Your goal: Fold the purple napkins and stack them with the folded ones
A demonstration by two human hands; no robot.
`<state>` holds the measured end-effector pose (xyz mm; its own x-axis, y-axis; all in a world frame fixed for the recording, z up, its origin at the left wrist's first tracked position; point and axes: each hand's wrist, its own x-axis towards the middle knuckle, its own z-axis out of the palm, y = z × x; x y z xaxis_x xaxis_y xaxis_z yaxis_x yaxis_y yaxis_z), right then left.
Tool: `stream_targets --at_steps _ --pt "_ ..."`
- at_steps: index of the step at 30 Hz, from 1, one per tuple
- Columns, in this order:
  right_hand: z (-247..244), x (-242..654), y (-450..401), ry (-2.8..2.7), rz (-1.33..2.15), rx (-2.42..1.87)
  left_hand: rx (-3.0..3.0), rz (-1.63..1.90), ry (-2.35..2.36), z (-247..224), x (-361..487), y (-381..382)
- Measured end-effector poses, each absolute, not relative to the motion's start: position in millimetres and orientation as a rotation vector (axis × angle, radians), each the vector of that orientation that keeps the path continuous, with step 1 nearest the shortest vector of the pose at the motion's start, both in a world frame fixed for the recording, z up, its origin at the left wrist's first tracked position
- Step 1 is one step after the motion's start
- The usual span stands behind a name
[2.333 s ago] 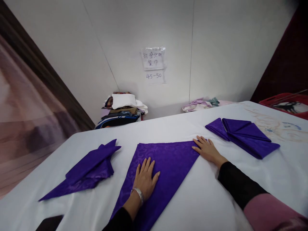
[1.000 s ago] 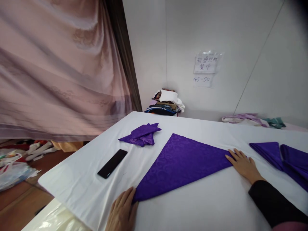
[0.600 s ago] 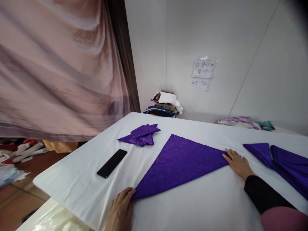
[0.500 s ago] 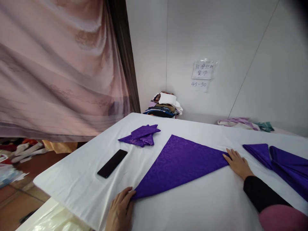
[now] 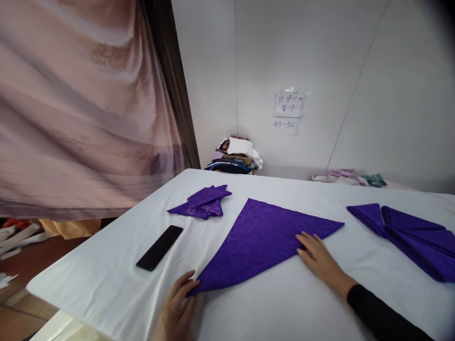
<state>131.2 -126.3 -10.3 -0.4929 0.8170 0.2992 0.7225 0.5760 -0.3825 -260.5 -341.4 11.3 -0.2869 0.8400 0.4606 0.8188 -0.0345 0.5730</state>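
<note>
A purple patterned cloth (image 5: 256, 237) lies flat on the white-covered table (image 5: 277, 308), folded into a triangle. At its near left corner, my left hand (image 5: 177, 305) pinches the tip between thumb and fingers. My right hand (image 5: 322, 260) rests with fingers spread on the cloth's near edge, right of its middle, and grips nothing. Beyond the phone sits a folded purple cloth (image 5: 204, 201) with pointed ends. More folded purple cloth (image 5: 415, 237) lies on the right side of the table.
A black phone (image 5: 159, 247) lies at the left of the table. Behind the table are a pile of folded fabrics (image 5: 234, 154) and some lilac cloth (image 5: 337, 176). A pink curtain (image 5: 81, 109) hangs at the left, and handwritten signs (image 5: 288, 104) are on the wall.
My right hand has left the triangle's right corner and moved left along its near edge. My left hand stays at the left corner. The view has shifted slightly to the right.
</note>
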Motion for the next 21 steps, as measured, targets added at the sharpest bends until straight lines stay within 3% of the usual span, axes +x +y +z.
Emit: stream_targets --at_steps 5,10,16,21 --pt "22.4 52.0 -183.4 -2.352 0.781 -0.914 1.903 1.339 1.93 59.0 -239.0 -308.1" --pt "54.4 4.5 -204.1 -1.975 1.323 -0.794 2.141 1.357 1.59 100.7 -192.9 -252.6" --pt "67.5 7.1 -178.2 -1.482 1.437 -0.769 2.279 1.262 1.281 115.1 -129.1 -190.8" --pt "71.4 43.8 -157.1 -1.137 1.583 -0.89 2.327 1.261 1.348 102.2 -100.5 -167.7"
